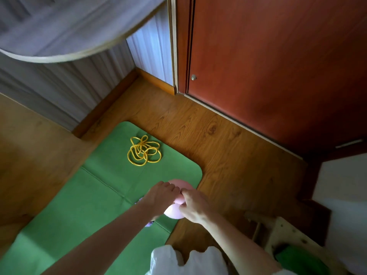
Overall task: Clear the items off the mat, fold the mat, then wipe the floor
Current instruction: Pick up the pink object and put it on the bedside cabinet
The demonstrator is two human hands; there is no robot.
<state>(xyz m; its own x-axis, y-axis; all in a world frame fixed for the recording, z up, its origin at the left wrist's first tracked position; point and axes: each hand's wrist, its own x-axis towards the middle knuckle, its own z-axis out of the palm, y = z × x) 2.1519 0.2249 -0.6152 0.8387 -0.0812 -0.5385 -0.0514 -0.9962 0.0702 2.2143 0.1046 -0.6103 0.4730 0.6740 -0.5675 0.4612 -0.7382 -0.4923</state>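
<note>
Clearing stage under way; mat not yet empty, folding and wiping not begun.

Low centre of frame: left hand point(161, 197) and right hand point(193, 206) are both closed around a pink ball point(179, 199) at the mat's right edge; whether it is lifted clear or resting on the mat cannot be told. A small purple item point(148, 224) shows partly under the left wrist. Further up, at centre, a yellow cord point(144, 150) lies tangled on the mat point(89, 195), untouched. The mat lies flat and unfolded. Floor point(218, 145) at right of centre not yet wiped; no cloth seen.
</note>
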